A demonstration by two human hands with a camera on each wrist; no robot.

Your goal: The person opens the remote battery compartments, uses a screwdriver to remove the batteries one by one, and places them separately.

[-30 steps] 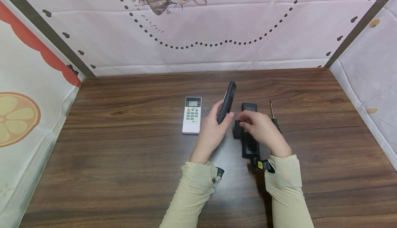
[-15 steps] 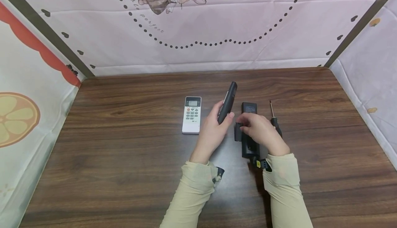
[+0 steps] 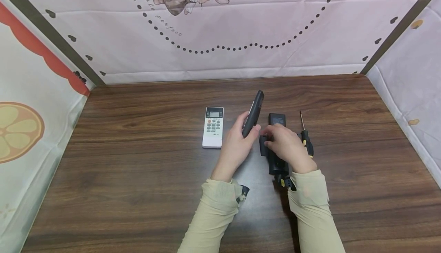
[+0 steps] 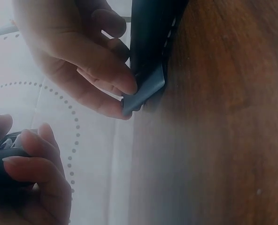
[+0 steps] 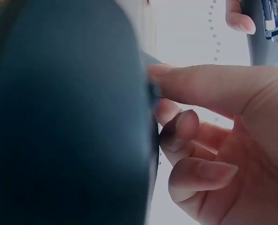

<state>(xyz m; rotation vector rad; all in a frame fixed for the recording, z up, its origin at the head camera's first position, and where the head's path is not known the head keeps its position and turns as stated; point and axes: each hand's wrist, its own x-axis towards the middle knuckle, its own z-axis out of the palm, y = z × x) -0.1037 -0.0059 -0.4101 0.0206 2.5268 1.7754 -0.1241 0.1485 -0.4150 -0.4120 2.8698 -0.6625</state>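
My left hand point(image 3: 236, 144) grips a black remote control point(image 3: 254, 111), held tilted above the table. Its battery compartment is uncovered in the right wrist view, with batteries point(image 5: 272, 16) inside. The thumb and fingers of my right hand point(image 3: 287, 146) pinch a small black battery cover point(image 4: 147, 89). This cover sits at the left side of a second black remote point(image 3: 278, 167), which lies on the table and is partly hidden beneath the hand. In the right wrist view that remote looms large and blurred.
A white remote control point(image 3: 213, 130) with a small display lies left of my left hand. To the right of my right hand is a screwdriver point(image 3: 306, 140) with a black and yellow handle. Fabric walls point(image 3: 241, 27) surround the wooden table point(image 3: 138, 176) at the back and sides.
My right hand has shifted slightly left and its wrist has turned, so more of the screwdriver shows. The battery cover has changed its tilt between the fingers. My left hand has barely moved.
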